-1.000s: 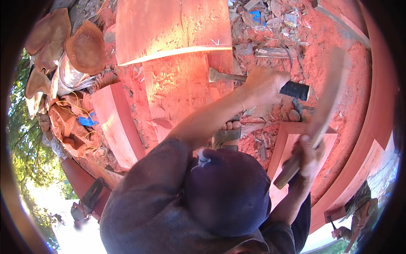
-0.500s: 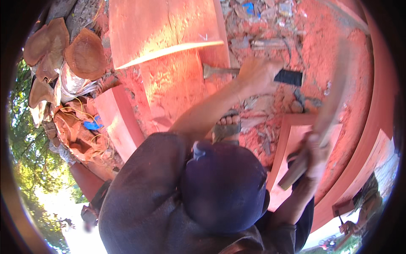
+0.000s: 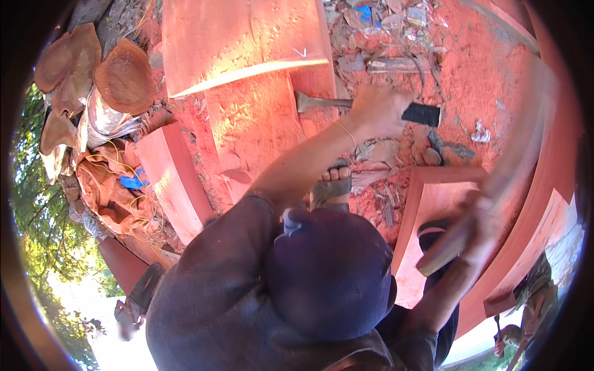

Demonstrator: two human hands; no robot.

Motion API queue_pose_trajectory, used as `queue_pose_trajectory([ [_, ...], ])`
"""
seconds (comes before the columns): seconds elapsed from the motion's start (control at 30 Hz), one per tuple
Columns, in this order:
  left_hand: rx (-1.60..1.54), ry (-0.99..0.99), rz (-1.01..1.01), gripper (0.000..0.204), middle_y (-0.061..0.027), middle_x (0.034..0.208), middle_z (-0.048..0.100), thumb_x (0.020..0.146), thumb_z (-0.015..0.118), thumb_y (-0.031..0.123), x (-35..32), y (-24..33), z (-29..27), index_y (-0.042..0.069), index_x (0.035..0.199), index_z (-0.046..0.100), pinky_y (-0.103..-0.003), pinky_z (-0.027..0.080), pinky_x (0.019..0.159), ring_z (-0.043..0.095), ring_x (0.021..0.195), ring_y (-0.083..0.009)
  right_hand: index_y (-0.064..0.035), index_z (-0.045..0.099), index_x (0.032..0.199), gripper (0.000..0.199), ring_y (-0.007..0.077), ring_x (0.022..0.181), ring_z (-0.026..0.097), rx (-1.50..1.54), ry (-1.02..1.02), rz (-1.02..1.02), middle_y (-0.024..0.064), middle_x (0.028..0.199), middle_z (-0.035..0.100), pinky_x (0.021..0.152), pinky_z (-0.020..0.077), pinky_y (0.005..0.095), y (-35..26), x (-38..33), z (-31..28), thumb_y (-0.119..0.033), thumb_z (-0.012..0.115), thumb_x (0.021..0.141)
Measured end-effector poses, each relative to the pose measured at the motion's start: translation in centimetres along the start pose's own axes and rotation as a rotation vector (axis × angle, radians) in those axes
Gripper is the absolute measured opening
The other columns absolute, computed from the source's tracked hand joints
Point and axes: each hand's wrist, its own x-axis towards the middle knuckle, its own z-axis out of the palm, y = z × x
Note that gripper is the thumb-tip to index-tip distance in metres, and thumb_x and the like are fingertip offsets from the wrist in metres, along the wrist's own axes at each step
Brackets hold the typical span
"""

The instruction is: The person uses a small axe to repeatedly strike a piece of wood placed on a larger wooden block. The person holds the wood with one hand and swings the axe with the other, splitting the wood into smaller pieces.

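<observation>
My left hand is closed round the shaft of a chisel with a flared metal end and a black butt. The chisel lies nearly level, its flared end at the right side of a reddish wooden slab, just below a sunlit curved ledge. My right hand, blurred by motion, is wrapped round a long wooden club. The club slants up to the right, its far end smeared and well apart from the chisel.
Sawn log pieces and a crumpled orange sheet lie at the left. A squared beam stands near them. Wood chips and rubbish cover the reddish ground. A shaped timber and a long curved timber lie right. A co-worker's hand shows lower right.
My right hand has shifted a little to the right, and the club's upper end has swung rightward. My left hand and the chisel are almost where they were.
</observation>
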Motion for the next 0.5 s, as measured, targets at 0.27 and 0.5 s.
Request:
queue_pose_trajectory([
  [0.27, 0.080, -0.069, 0.023, 0.022, -0.0145, 0.077, 0.071, 0.072, 0.073, 0.022, 0.6, -1.1, 1.2, 0.011, 0.090, 0.067, -0.051, 0.055, 0.064, 0.072, 0.076, -0.0359, -0.0012, 0.064, 0.101, 0.035, 0.0094, 0.072, 0.055, -0.333, -0.362, 0.178, 0.0010, 0.082, 0.060, 0.065, 0.0468, 0.0274, 2.5, 0.6, 6.5, -0.031, 0.075, 0.086],
  [0.5, 0.059, -0.236, 0.272, 0.022, -0.0098, 0.071, 0.066, 0.070, 0.074, 0.023, -4.4, 0.7, -0.8, 0.013, 0.088, 0.066, -0.048, 0.053, 0.061, 0.069, 0.072, -0.0342, 0.0034, 0.054, 0.123, 0.067, 0.0169, 0.061, 0.063, 0.199, -0.372, 0.230, 0.0065, 0.078, 0.061, 0.049, 0.0524, 0.0301, 2.5, -2.2, 3.6, -0.034, 0.082, 0.076],
])
